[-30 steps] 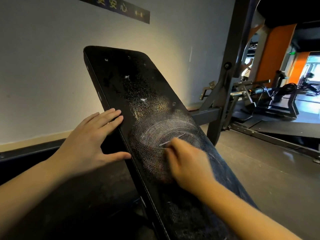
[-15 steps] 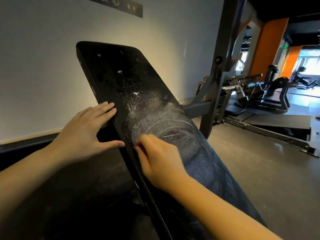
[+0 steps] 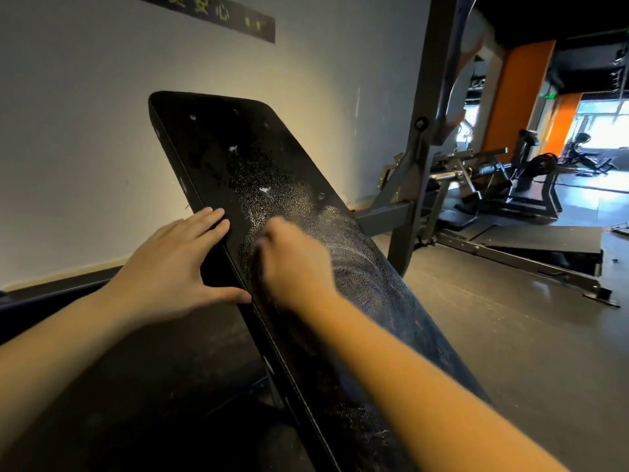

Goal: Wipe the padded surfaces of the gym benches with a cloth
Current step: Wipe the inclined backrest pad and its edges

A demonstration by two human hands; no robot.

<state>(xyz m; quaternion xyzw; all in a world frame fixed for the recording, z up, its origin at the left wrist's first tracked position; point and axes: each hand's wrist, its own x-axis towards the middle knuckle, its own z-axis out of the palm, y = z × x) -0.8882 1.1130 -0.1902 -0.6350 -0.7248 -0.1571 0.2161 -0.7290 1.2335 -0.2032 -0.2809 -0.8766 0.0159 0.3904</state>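
The right hand [image 3: 296,267] lies on the face of the black bench pad [image 3: 238,148], about halfway along it. The hand is blurred. Its fingers look curled downward against the padding, but whether they grip a cloth cannot be told, since no cloth shows clearly under or around them. The right forearm runs back over the lower part of the pad towards the camera.

The left hand [image 3: 170,267] is spread flat. Its straight fingers rest against the pad's left side edge, and the thumb is stretched apart from them, touching the same edge lower down.

The pad is tilted, its far end raised towards the wall [image 3: 85,131]. Pale speckles [image 3: 272,199] cover its middle just above the right hand, and faint curved smears [image 3: 343,257] lie just to the right of that hand. A few small pale nicks dot the upper part.

A dark sign [image 3: 221,15] with lettering hangs high on the wall. A grey metal upright [image 3: 425,131] stands to the right of the pad, joined to a crossbar behind it. Farther right, across the grey floor [image 3: 510,335], stand other gym machines [image 3: 510,185] and orange pillars [image 3: 510,103].
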